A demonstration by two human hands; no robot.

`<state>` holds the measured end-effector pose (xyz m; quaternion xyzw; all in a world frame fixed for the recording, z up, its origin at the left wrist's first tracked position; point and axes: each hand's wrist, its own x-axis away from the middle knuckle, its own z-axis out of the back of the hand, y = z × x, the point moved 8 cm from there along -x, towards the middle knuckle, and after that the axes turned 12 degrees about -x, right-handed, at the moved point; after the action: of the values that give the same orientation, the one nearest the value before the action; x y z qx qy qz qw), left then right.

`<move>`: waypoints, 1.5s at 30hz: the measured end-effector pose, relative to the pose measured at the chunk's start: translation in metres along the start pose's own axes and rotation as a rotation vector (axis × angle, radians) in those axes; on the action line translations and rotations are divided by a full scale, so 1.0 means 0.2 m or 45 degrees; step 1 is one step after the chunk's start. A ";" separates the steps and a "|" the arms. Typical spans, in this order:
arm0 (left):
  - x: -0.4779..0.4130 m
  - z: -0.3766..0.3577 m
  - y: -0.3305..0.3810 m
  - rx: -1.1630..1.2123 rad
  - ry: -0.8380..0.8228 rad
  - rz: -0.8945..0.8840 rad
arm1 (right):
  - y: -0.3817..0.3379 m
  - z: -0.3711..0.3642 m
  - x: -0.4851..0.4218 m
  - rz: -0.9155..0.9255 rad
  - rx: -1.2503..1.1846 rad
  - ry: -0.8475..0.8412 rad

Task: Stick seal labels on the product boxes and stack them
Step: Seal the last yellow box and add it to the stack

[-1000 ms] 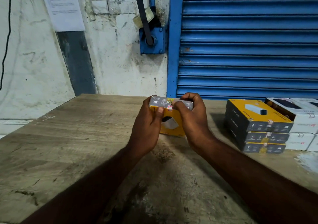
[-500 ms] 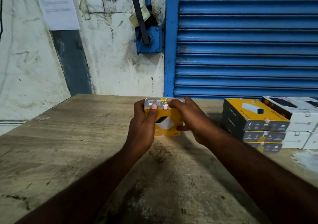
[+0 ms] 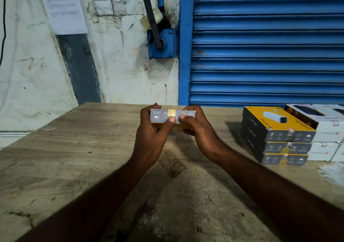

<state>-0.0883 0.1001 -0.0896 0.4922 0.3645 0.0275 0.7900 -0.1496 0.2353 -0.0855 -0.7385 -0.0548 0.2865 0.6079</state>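
A yellow and grey product box [image 3: 160, 115] is held in both hands over the middle of the wooden table [image 3: 74, 158]. Its grey end face points at me and carries a gold seal label [image 3: 171, 112] across the top edge. My left hand [image 3: 151, 132] grips the box's left end, its thumb pressing just below the label. My right hand [image 3: 197, 130] grips the right end with its thumb on the grey face. To the right stands a stack of three yellow boxes [image 3: 277, 135], each with a label on its end.
White product boxes [image 3: 327, 130] are stacked at the far right edge, right behind the yellow stack. A blue roller shutter [image 3: 268, 42] and a stained white wall [image 3: 121, 65] close off the far side of the table.
The box has been tipped so its grey end face now points at me instead of its yellow top. Both thumbs have shifted onto that face beside the label.
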 end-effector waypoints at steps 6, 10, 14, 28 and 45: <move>-0.01 0.02 -0.01 -0.069 0.065 -0.020 | 0.02 -0.02 0.01 0.038 -0.005 -0.030; -0.01 0.02 -0.02 -0.066 0.059 -0.033 | -0.01 -0.02 0.01 0.096 0.046 -0.028; -0.01 0.00 -0.05 0.001 0.021 0.021 | -0.02 0.00 0.01 0.174 0.157 0.030; 0.00 -0.02 -0.04 0.027 -0.059 0.006 | -0.01 0.02 0.00 0.154 0.192 0.080; -0.01 -0.02 -0.07 0.013 -0.060 0.032 | -0.03 0.03 -0.01 0.157 0.236 0.096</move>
<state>-0.0972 0.0956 -0.0997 0.5013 0.3397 0.0236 0.7954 -0.1525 0.2408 -0.0803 -0.6914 0.0404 0.2991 0.6564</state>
